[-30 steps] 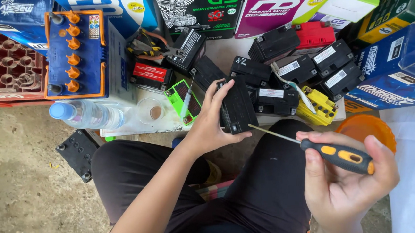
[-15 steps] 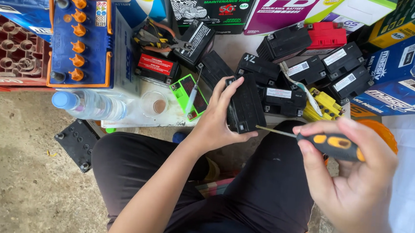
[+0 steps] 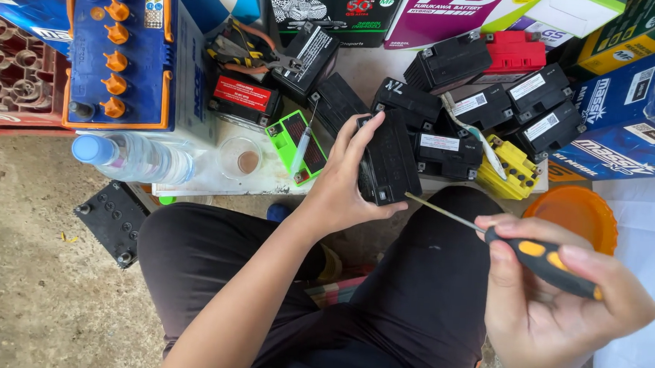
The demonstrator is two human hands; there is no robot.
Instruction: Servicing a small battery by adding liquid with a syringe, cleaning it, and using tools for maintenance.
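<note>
My left hand (image 3: 343, 181) grips a small black battery (image 3: 386, 165) by its side and holds it just above my knee. My right hand (image 3: 557, 300) is closed on a screwdriver (image 3: 537, 260) with a black and orange handle. Its thin metal shaft reaches left, and the tip touches the battery's lower right edge. My legs in black trousers (image 3: 427, 291) fill the lower middle of the view.
Several black batteries (image 3: 494, 103) and a red one (image 3: 515, 51) lie on a white board. Also there: a green battery (image 3: 296, 139), a big blue battery with orange caps (image 3: 118, 50), a water bottle (image 3: 133, 159), an orange bowl (image 3: 575, 217), boxes behind, concrete floor at left.
The view has shifted slightly. My right hand has dropped a little lower with the screwdriver, whose tip stays at the battery. My left hand keeps its hold.
</note>
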